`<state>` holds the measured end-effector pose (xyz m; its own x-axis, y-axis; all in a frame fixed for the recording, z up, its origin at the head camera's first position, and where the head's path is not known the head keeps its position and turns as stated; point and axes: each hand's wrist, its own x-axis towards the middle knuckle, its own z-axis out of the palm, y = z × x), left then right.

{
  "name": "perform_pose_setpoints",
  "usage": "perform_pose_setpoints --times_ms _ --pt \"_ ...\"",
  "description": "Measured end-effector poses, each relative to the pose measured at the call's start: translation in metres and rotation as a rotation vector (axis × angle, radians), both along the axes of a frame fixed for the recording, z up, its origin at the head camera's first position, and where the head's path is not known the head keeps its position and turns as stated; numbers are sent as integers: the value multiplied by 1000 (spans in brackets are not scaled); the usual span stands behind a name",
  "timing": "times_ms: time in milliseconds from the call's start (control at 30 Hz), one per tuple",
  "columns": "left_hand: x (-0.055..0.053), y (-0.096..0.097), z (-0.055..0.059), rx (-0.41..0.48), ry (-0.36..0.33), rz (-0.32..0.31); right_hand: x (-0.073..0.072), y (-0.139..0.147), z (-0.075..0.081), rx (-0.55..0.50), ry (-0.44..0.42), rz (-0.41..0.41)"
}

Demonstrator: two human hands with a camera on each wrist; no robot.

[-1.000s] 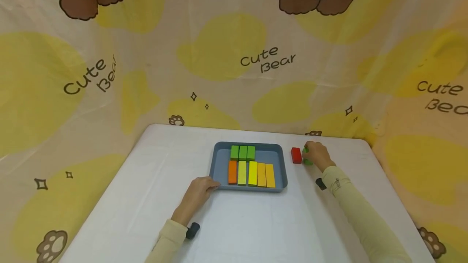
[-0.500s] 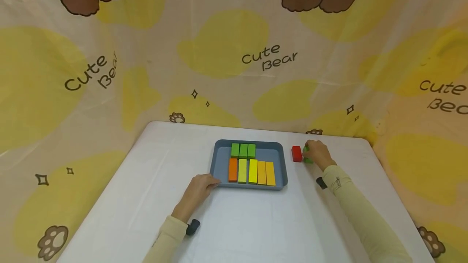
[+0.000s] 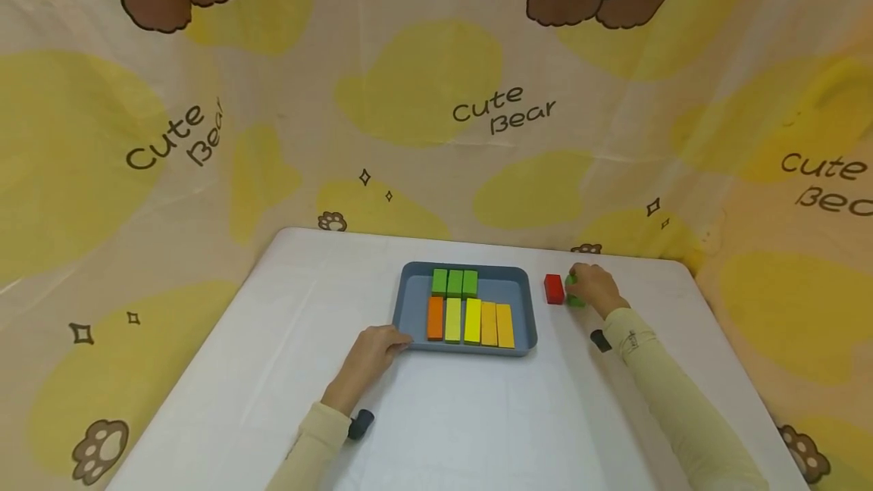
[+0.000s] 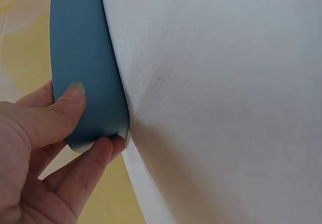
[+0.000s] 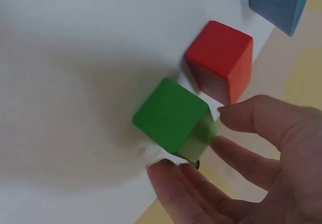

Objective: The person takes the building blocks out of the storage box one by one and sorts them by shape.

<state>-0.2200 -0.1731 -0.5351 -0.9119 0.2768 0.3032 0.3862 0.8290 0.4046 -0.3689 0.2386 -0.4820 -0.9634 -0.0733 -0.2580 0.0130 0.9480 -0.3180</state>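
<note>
At the front left corner of a blue-grey tray (image 3: 465,351), my left hand (image 3: 371,351) grips the tray. In the left wrist view its thumb (image 4: 70,100) lies on the tray's outer wall, with the other fingers curled at the corner. To the right of the tray, my right hand (image 3: 595,288) holds a green block (image 5: 171,116) at the table, its fingers around the far end. A red block (image 5: 221,58) stands beside the green one, a small gap between them.
Inside the tray, several green blocks (image 3: 455,283) sit in a back row. In front lie an orange block (image 3: 435,318), a pale yellow-green block (image 3: 453,320), a bright yellow block (image 3: 473,320) and two amber blocks (image 3: 505,326). A patterned cloth (image 3: 409,97) hangs behind the white table (image 3: 470,423).
The head view has shifted slightly. Both hands, the tray and the blocks stay in place.
</note>
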Motion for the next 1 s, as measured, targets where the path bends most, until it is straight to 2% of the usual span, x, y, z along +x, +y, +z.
perform_pose_setpoints --times_ms 100,200,333,433,667,800,1000 --pt "0 1 1 -5 -10 1 0 1 6 29 28 26" --pt "-1 1 2 1 -23 12 0 -5 15 35 90 46" --pt "-2 1 2 12 -31 20 0 -24 24 27 191 95" --pt "-1 1 0 19 -29 19 1 -45 27 5 235 131" --pt "-1 0 -2 17 -11 4 3 -102 28 -18 240 183" --pt "-1 -1 -2 4 -23 5 5 -132 27 -45 211 219" --pt "-2 0 -3 6 -35 6 7 -160 22 -92 168 250"
